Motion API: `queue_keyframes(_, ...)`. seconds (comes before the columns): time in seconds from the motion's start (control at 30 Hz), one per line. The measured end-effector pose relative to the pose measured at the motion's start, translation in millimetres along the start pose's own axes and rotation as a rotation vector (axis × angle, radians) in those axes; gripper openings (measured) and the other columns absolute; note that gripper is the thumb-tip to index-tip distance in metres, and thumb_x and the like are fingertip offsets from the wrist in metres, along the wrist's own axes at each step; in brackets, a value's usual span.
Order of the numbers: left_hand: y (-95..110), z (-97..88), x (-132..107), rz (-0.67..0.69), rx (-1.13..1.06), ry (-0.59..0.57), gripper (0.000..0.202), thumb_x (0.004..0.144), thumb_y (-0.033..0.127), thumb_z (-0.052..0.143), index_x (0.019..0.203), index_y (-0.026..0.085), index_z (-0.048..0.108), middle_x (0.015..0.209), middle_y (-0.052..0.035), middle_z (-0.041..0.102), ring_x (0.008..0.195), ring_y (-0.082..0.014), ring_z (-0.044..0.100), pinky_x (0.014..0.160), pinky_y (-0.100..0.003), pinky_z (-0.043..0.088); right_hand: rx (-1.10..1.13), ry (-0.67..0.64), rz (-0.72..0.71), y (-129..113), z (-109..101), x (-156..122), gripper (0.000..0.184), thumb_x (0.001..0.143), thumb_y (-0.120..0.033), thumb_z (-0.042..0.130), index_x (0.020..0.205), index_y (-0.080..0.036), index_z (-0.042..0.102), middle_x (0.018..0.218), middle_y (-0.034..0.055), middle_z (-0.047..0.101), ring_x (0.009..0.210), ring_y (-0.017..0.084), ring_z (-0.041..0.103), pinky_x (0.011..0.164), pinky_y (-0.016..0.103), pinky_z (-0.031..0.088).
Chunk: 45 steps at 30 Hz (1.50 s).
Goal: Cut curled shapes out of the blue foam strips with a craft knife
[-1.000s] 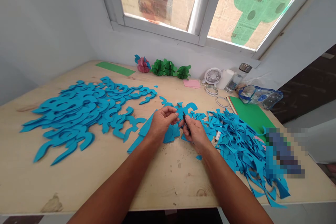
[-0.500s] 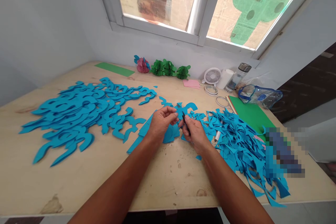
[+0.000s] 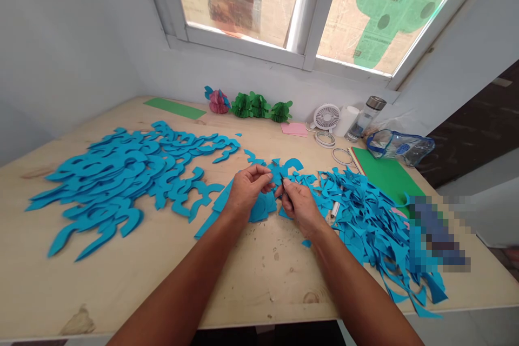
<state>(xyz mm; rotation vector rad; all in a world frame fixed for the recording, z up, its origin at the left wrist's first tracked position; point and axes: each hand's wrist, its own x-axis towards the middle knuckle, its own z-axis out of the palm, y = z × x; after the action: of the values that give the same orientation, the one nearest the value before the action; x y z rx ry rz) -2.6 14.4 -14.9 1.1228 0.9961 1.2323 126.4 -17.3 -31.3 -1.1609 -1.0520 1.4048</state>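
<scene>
My left hand (image 3: 250, 186) is closed in a pinch over the middle of the table, at the edge of a blue paper piece (image 3: 278, 174). Close by on the right, my right hand (image 3: 300, 203) is wrapped round small black scissors (image 3: 283, 179), their tips pointing at that paper and their handles mostly hidden by the fingers. Beneath the left hand lie stacked blue sheets (image 3: 263, 208). A heap of blue offcuts (image 3: 365, 221) spreads beside the right hand, with a white marker (image 3: 335, 209) partly among them.
Many wavy blue cutouts (image 3: 117, 167) cover the left of the table. Along the wall stand green paper ornaments (image 3: 250, 105), a pink one (image 3: 219, 101), a small fan (image 3: 326, 117) and a bottle (image 3: 365, 119). Tape rolls (image 3: 325, 139), a clear pouch (image 3: 401, 147) and green sheets (image 3: 389, 175) lie right.
The scissors' black blades show less between my hands than before. Both hands stay in nearly the same place; the whole view has shifted slightly.
</scene>
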Motion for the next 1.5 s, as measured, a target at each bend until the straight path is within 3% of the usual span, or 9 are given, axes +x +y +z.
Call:
queue_keyframes(0.27, 4, -6.3, 3, 0.066, 0.124, -0.009, 0.012, 0.064, 0.027, 0.066, 0.058, 0.017, 0.063, 0.057, 0.0016, 0.057, 0.056, -0.0119, 0.049, 0.057, -0.024, 0.040, -0.025, -0.010, -0.014, 2, -3, 1, 0.043, 0.077, -0.057, 0.057, 0.070, -0.015, 0.060, 0.036, -0.0088, 0.035, 0.032, 0.006, 0.022, 0.035, 0.022, 0.013)
queue_keyframes(0.43, 4, -10.2, 4, 0.070, 0.166, -0.013, 0.012, 0.062, 0.028, 0.069, 0.062, 0.017, 0.067, 0.066, -0.0017, 0.064, 0.066, -0.0154, 0.055, 0.065, -0.026, 0.043, -0.034, -0.024, 0.003, 1, -4, 2, 0.043, 0.076, -0.058, 0.057, 0.068, -0.015, 0.060, 0.036, -0.0090, 0.035, 0.032, 0.006, 0.020, 0.035, 0.023, 0.012)
queue_keyframes(0.67, 3, -12.1, 4, 0.079, 0.208, 0.002, 0.013, 0.061, 0.029, 0.069, 0.064, 0.017, 0.068, 0.064, -0.0019, 0.066, 0.064, -0.0172, 0.058, 0.065, -0.029, 0.045, -0.057, -0.046, 0.006, 5, -7, 4, 0.045, 0.076, -0.059, 0.057, 0.065, -0.015, 0.059, 0.036, -0.0081, 0.036, 0.032, 0.006, 0.022, 0.036, 0.023, 0.013)
queue_keyframes(1.07, 9, -16.3, 6, -0.016, 0.169, -0.058, 0.009, 0.060, 0.025, 0.068, 0.059, 0.018, 0.064, 0.056, 0.0001, 0.061, 0.056, -0.0137, 0.053, 0.056, -0.025, 0.041, -0.124, 0.020, -0.030, 0, -2, 2, 0.043, 0.076, -0.058, 0.056, 0.067, -0.016, 0.058, 0.038, -0.0084, 0.035, 0.034, 0.006, 0.022, 0.035, 0.022, 0.016)
queue_keyframes(1.23, 3, -13.1, 5, -0.086, 0.050, -0.033, 0.012, 0.062, 0.027, 0.068, 0.060, 0.018, 0.061, 0.055, -0.0004, 0.061, 0.055, -0.0130, 0.054, 0.056, -0.025, 0.041, -0.099, 0.035, -0.045, 2, -2, 3, 0.043, 0.077, -0.058, 0.055, 0.069, -0.017, 0.057, 0.040, -0.0083, 0.035, 0.035, 0.007, 0.022, 0.035, 0.023, 0.015)
queue_keyframes(1.5, -2, -3.3, 1, -0.173, -0.101, -0.085, 0.016, 0.062, 0.028, 0.069, 0.063, 0.016, 0.059, 0.056, 0.0000, 0.062, 0.055, -0.0119, 0.054, 0.059, -0.026, 0.043, -0.145, 0.013, -0.110, 4, 1, 0, 0.046, 0.078, -0.061, 0.052, 0.059, -0.019, 0.048, 0.042, -0.0067, 0.036, 0.037, 0.007, 0.025, 0.037, 0.024, 0.016)
